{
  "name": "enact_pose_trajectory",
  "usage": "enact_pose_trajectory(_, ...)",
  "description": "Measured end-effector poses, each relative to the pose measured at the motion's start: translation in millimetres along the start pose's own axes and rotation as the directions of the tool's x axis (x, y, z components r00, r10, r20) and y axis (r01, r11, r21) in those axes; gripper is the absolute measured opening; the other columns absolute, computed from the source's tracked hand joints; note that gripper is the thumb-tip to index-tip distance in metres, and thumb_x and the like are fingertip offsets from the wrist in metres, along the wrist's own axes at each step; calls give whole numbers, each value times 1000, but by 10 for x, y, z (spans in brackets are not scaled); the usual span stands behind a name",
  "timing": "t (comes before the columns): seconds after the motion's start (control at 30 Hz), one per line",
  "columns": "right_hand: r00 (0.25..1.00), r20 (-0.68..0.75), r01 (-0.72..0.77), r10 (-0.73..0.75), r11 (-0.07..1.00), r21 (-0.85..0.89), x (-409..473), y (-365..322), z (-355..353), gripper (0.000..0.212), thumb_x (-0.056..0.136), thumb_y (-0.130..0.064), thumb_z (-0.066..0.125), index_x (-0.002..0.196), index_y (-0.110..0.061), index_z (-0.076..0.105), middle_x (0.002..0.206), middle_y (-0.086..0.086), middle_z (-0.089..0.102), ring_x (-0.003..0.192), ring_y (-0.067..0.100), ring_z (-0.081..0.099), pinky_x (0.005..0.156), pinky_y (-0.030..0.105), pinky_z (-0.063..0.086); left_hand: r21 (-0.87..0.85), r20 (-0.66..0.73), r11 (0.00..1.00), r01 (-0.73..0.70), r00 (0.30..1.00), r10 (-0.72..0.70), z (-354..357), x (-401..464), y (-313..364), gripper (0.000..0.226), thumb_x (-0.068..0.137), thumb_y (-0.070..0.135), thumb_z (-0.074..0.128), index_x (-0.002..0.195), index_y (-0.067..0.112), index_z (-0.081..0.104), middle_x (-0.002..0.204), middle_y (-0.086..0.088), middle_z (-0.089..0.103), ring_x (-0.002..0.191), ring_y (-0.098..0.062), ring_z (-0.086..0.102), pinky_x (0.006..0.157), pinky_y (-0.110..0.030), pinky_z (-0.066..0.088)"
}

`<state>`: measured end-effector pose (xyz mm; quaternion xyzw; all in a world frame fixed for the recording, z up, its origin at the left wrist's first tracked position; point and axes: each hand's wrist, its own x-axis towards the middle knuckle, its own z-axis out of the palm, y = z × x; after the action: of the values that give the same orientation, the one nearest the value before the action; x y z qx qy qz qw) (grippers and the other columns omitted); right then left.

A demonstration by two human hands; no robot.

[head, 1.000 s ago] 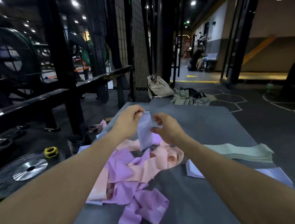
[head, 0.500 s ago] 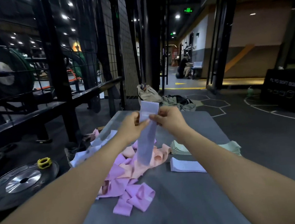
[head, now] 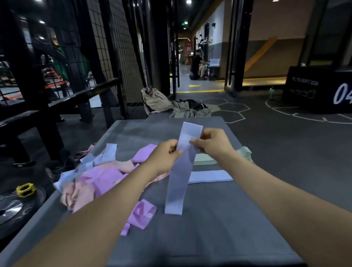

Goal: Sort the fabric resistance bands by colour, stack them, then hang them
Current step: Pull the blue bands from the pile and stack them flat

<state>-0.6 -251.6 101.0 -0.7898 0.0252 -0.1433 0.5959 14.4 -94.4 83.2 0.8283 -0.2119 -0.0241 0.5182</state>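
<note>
I see both hands up over the grey mat (head: 211, 226), sharing one pale lavender-blue band (head: 180, 175). Left hand (head: 165, 155) has fingers curled, pinching the band's left edge between thumb and fingers. Right hand (head: 213, 144) grips the right edge the same way, thumb in front. The band runs from a free top end above the hands down to a lower end that hangs just over the mat; I can't tell if it touches. Unsorted heap (head: 102, 178) sits on the mat's left half: pink, peach and purple bands tangled, with a few pale blue ones along its far-left edge. One purple band (head: 142, 214) lies apart at the near side of the heap, just left of the hanging end. Sorted so far: a flat pale-blue stack (head: 210, 176) on the mat under my right wrist, and a pale green stack (head: 204, 159) just beyond it, partly hidden by the forearm. Off the mat on the left, a weight plate (head: 5, 210) on the floor with a yellow collar (head: 26, 189) on it. Far right, a black soft box marked 04 (head: 324, 90). Clothing and bags (head: 172, 106) piled past the mat's far edge.
</note>
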Motion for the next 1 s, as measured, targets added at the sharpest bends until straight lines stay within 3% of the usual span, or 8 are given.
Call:
enact_pose_trajectory(0.13, 1000, -19, -5, 6, 998, 60, -51, 63, -148, 23, 83, 0, 65, 91, 19, 55, 73, 13, 53, 59, 16, 48, 53, 19, 47, 21, -5, 1000, -12, 1000, 12, 125, 28, 30, 16, 96, 8, 48, 86, 18, 56, 86, -1, 58, 82, -13, 45, 74, -26, 38)
enact_pose_trajectory(0.23, 1000, -16, -9, 10, 998, 56, -78, 56, -225, 6, 86, 0, 62, 83, 2, 58, 68, 10, 51, 56, 15, 46, 48, 14, 46, 57, 26, 998, -8, 1000, 7, 199, 82, 11, 13, 95, 11, 49, 85, 14, 56, 86, -2, 56, 81, -15, 45, 76, -29, 38)
enact_pose_trajectory(0.37, 1000, -31, 1, 0, 1000, 25, -41, 71, -355, 20, 87, 0, 60, 71, -7, 51, 62, 6, 50, 54, 14, 47, 47, 17, 46, 215, 77, 976, -26, 997, 10, 277, 110, 38, 22, 97, 13, 44, 75, 14, 41, 71, -3, 38, 72, -17, 31, 67, -30, 27)
enact_pose_trajectory(0.5, 993, -114, 23, -34, 995, -97, 46, 174, -469, 20, 87, -10, 62, 68, -12, 56, 61, 0, 53, 63, 18, 49, 66, 35, 49, 310, 91, 949, -57, 995, 30, 399, 118, 124, 35, 98, 13, 41, 66, 19, 28, 64, 4, 30, 65, -15, 27, 56, -28, 22)
enact_pose_trajectory(0.63, 972, -235, -40, 8, 990, -135, 90, 312, -604, 24, 85, -11, 63, 63, -16, 55, 60, -1, 53, 67, 20, 50, 73, 40, 52, 200, 186, 980, -13, 982, -25, 484, 78, 57, 25, 89, 36, 60, 81, 15, 48, 73, 4, 41, 68, -13, 34, 60, -26, 28)
enact_pose_trajectory(0.7, 956, -288, -89, 56, 991, -104, 93, 394, -679, 26, 84, -11, 64, 61, -17, 55, 60, 0, 53, 67, 20, 51, 74, 40, 53, 192, 270, 981, 7, 961, -60, 503, 37, 33, 31, 80, 36, 71, 94, 12, 57, 78, 5, 47, 70, -11, 41, 61, -21, 32)
enact_pose_trajectory(0.9, 896, -404, -223, 185, 974, -48, 108, 686, -897, 19, 84, -14, 64, 66, -14, 59, 65, 4, 57, 65, 21, 51, 73, 38, 52, 324, 344, 932, 163, 897, -277, 407, 50, -290, 20, 76, 32, 75, 78, 18, 62, 77, 4, 57, 76, -14, 52, 71, -26, 40)
enact_pose_trajectory(1.0, 855, -464, -273, 230, 962, -27, 102, 832, -1024, 14, 85, -19, 65, 75, -10, 63, 74, 8, 62, 72, 24, 56, 79, 39, 53, 512, 280, 841, 176, 891, -357, 309, 49, -455, 36, 83, 36, 66, 64, 13, 47, 67, 2, 43, 64, -14, 40, 62, -27, 31)
